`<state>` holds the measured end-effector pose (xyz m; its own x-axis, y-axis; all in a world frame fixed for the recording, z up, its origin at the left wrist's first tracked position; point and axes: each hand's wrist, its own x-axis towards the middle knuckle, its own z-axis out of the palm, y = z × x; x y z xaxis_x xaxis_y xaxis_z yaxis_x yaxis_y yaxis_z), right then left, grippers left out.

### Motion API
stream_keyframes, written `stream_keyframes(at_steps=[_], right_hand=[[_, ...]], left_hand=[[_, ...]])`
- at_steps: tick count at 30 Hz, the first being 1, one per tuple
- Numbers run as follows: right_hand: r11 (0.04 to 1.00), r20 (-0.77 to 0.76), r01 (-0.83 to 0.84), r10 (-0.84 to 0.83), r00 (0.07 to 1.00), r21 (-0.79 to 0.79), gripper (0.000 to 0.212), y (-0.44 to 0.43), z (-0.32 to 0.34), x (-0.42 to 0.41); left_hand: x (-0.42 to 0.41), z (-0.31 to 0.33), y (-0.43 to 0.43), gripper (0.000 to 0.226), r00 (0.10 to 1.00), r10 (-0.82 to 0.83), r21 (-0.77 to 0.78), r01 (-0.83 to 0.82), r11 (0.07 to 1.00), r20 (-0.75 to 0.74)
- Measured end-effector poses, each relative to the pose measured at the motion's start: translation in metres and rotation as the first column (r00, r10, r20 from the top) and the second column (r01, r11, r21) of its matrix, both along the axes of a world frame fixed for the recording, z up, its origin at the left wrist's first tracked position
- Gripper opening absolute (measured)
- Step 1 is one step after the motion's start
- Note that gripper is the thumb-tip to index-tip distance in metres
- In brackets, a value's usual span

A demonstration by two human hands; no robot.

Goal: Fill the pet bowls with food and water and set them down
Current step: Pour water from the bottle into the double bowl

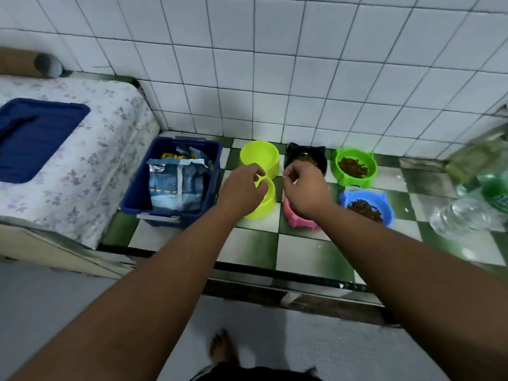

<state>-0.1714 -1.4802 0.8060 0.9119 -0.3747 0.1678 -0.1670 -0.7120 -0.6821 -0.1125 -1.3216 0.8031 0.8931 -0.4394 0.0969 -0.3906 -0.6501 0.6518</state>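
**Desk:** What does the head view give you?

**Operator:** I'm looking down at a checkered floor (299, 254). My left hand (242, 188) hangs over the waist of the yellow-green double bowl (259, 158). Its fingers are loosely curled and I see nothing in them. My right hand (305, 188) is bunched, fingertips together, between the black bowl (316, 158) at its 12 o'clock and the pink bowl (295, 220) at its 6. I can't tell whether it's pinching kibble.

**Desk:** And the filling?

**Operator:** There's kibble in the black bowl, the green bowl (354, 167) and the blue bowl (365, 207). The double bowl looks empty. My wrist hides the inside of the pink one.

**Desk:** What does the next move turn on?

**Operator:** Water, I'd judge. The water bottles (461, 213) lie at 3 o'clock from my right hand, past the blue bowl, so that hand is nearer. The double bowl's long axis runs roughly 12 to 6, directly under my left hand.

**Desk:** Room to move?

**Operator:** It's tight. The tiled wall (275, 78) is just behind the back row of bowls. The blue bin (132, 199) holding a food bag (176, 185) sits just beside the double bowl at 9 o'clock. There's open tile at 6 o'clock, before the step.
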Motion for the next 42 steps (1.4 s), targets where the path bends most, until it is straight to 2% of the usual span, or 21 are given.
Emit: stream_keyframes(at_steps=[10, 14, 20, 23, 26, 29, 32, 34, 36, 39, 42], right_hand=[[0.995, -0.015, 0.092, -0.091, 0.996, 0.042, 0.007, -0.089, -0.001, -0.085], [0.987, -0.013, 0.151, -0.15, 0.989, 0.057, 0.007, -0.117, 0.0, -0.112], [0.938, 0.026, 0.338, -0.341, 0.94, 0.07, 0.003, -0.166, 0.009, -0.142], [0.894, 0.054, 0.436, -0.442, 0.895, 0.101, 0.004, -0.191, 0.014, -0.166], [0.84, 0.116, 0.52, -0.538, 0.835, 0.154, 0.006, -0.217, 0.019, -0.192], [0.807, 0.22, 0.555, -0.59, 0.777, 0.201, 0.007, -0.243, 0.029, -0.215], [0.762, 0.336, 0.571, -0.647, 0.684, 0.305, 0.006, -0.272, 0.047, -0.229], [0.734, 0.393, 0.585, -0.679, 0.621, 0.345, 0.014, -0.294, 0.057, -0.235], [0.72, 0.397, 0.616, -0.692, 0.603, 0.319, 0.026, -0.315, 0.064, -0.236], [0.702, 0.313, 0.633, -0.712, 0.628, 0.326, 0.047, -0.339, 0.068, -0.232], [0.712, 0.267, 0.562, -0.689, 0.674, 0.421, 0.053, -0.352, 0.066, -0.223]], left_hand=[[-0.071, -0.002, -0.102, 0.013, 0.998, -0.057, -0.004, 0.057, 0.998, -0.007], [-0.089, -0.007, -0.133, 0.007, 0.992, -0.106, -0.03, 0.105, 0.994, -0.065], [-0.101, -0.002, -0.195, 0.017, 0.946, -0.3, -0.029, 0.299, 0.954, -0.119], [-0.112, 0.0, -0.233, 0.02, 0.916, -0.382, -0.072, 0.376, 0.924, -0.126], [-0.126, 0.001, -0.265, 0.026, 0.869, -0.445, -0.174, 0.414, 0.893, -0.217], [-0.136, 0.005, -0.297, 0.04, 0.814, -0.515, -0.23, 0.465, 0.855, -0.268], [-0.147, 0.011, -0.332, 0.061, 0.797, -0.522, -0.284, 0.447, 0.848, -0.305], [-0.155, 0.015, -0.355, 0.072, 0.776, -0.533, -0.304, 0.447, 0.842, -0.337], [-0.159, 0.017, -0.378, 0.079, 0.759, -0.558, -0.326, 0.462, 0.825, -0.337], [-0.161, 0.015, -0.406, 0.083, 0.754, -0.562, -0.366, 0.445, 0.817, -0.339], [-0.162, 0.012, -0.427, 0.082, 0.749, -0.575, -0.373, 0.456, 0.808, -0.33]])
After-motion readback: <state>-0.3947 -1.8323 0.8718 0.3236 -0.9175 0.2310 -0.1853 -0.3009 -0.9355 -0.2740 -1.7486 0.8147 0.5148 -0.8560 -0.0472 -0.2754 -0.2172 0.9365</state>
